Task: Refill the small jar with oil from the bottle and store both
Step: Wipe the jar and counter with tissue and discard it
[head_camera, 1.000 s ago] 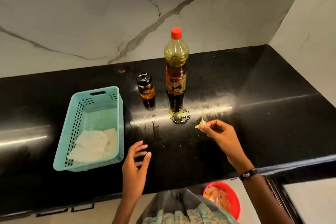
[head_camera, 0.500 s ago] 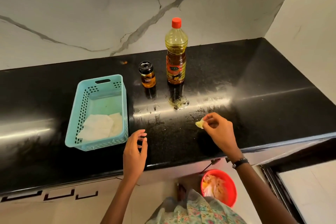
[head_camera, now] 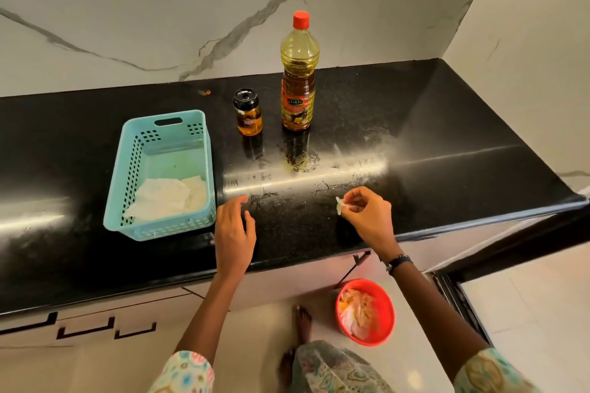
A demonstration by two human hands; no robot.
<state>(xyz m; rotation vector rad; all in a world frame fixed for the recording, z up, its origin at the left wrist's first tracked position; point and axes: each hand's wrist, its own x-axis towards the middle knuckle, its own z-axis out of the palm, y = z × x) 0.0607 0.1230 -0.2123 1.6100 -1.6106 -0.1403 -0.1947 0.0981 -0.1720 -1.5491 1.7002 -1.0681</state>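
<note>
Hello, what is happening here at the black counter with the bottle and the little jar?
A person stands at the counter. The right hand pinches a small pale scrap, the left hand is open and holds nothing. The oil bottle, red cap on, and the small jar, black lid on, stand side by side, untouched. An oily ring marks the counter before the bottle. A blue basket with white paper sits to the left; a red bin stands on the floor.
</note>
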